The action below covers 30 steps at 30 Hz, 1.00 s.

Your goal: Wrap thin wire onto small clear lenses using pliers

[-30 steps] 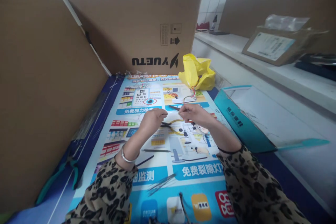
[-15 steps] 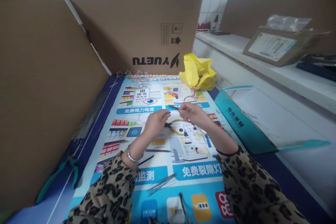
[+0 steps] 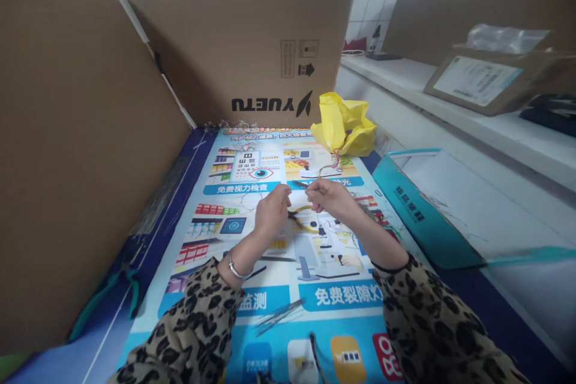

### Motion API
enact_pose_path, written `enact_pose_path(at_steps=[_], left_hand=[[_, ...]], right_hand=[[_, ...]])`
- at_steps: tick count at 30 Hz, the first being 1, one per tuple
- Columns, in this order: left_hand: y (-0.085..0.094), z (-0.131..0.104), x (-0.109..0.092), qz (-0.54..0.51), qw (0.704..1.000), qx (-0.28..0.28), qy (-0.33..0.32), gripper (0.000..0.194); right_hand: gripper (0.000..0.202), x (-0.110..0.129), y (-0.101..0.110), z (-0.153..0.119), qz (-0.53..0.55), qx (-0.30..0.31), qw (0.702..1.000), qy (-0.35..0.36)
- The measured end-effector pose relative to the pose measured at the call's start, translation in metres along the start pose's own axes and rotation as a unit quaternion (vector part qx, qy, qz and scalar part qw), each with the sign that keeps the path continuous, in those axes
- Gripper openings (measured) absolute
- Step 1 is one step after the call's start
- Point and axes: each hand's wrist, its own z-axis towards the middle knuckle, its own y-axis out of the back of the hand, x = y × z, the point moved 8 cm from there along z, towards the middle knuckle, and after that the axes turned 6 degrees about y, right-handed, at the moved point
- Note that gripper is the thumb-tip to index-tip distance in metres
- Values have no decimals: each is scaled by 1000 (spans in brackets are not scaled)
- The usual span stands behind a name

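Over the printed mat (image 3: 270, 327), my left hand (image 3: 272, 211) has its fingers pressed together; anything between them is too small to make out. My right hand (image 3: 332, 199) is closed on a thin dark pointed tool (image 3: 299, 184), whose tip points left toward my left fingers. The two hands are a short way apart. Just below them lie pliers with yellow handles (image 3: 306, 228). A bundle of thin dark wires (image 3: 281, 317) rests nearer to me. Beyond my right hand, coloured wires (image 3: 336, 159) come out of a yellow bag (image 3: 345, 126).
Teal-handled pliers (image 3: 105, 297) lie at the left beside a tall cardboard panel (image 3: 81, 150). Another cardboard panel (image 3: 234, 48) stands at the back. An open teal and white box (image 3: 414, 210) is at the right, below a white shelf (image 3: 405, 81) holding a package (image 3: 479, 81).
The view has shifted slightly, so most things appear a little further right. My left fingers have turned more upright. My right hand keeps hold of the dark tool.
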Motion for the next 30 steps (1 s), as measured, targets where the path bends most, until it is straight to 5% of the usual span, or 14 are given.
enact_pose_path(at_steps=[5,8,14,17,20,24,30], left_hand=[[-5,-1,9,-109,993,-20,50,23],[-11,3,17,-220,971,18,91,21],[-22,9,22,-423,875,158,174,21],[-21,6,17,-449,853,197,177,25],[-27,-1,9,-477,824,244,184,24],[-39,-14,-4,-489,800,291,191,21],[-68,-50,-38,-485,749,398,214,18]], right_hand=[[20,2,-5,0,84,-40,995,21],[19,3,-9,0,81,-37,996,30],[26,23,1,-6,-157,-30,976,149],[29,39,3,-16,-258,4,932,256],[32,42,7,-28,-285,58,913,286],[25,49,18,-45,-285,85,913,281],[13,70,42,-70,-184,24,939,290]])
